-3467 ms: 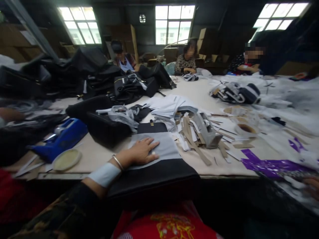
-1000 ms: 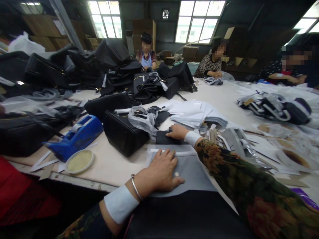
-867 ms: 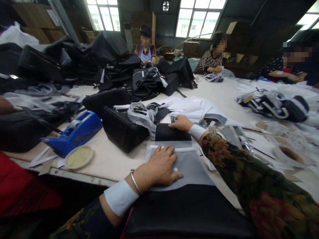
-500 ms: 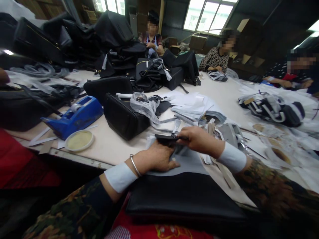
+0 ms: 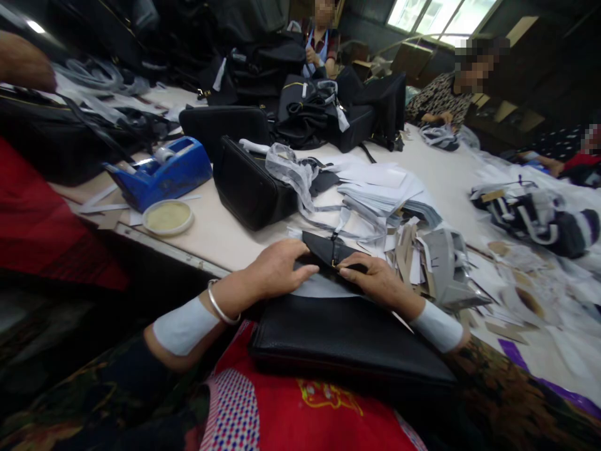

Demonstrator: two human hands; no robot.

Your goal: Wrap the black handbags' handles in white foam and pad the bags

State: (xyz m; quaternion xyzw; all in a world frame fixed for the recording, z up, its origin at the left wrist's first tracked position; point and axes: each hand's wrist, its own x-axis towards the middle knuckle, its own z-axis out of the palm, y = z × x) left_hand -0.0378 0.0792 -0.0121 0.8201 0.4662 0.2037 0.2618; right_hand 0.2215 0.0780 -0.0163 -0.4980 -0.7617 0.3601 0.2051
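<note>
A black leather bag (image 5: 338,332) lies in front of me at the table edge, against the red apron. A sheet of thin pale paper (image 5: 319,287) lies over its far side. Beyond the paper, a black flap (image 5: 319,247) stands up, with a narrow strap and a small gold-coloured fitting. My left hand (image 5: 277,269) has its thumb and fingers closed around the flap's left edge; its fingertips are partly hidden. My right hand (image 5: 380,279) pinches the flap's right part beside the gold fitting.
Left are a blue tape dispenser (image 5: 162,172) and a round dish (image 5: 168,218). A black bag with wrapped handles (image 5: 256,188), stacked papers (image 5: 389,191), cardboard strips (image 5: 408,254) and a grey holder (image 5: 446,266) lie ahead. Several co-workers sit around; one's hand (image 5: 23,62) is far left.
My left hand has lifted off the paper and moved to the flap's left edge. The flap has turned to show its front, with my right hand lower on it. The view has tilted down.
</note>
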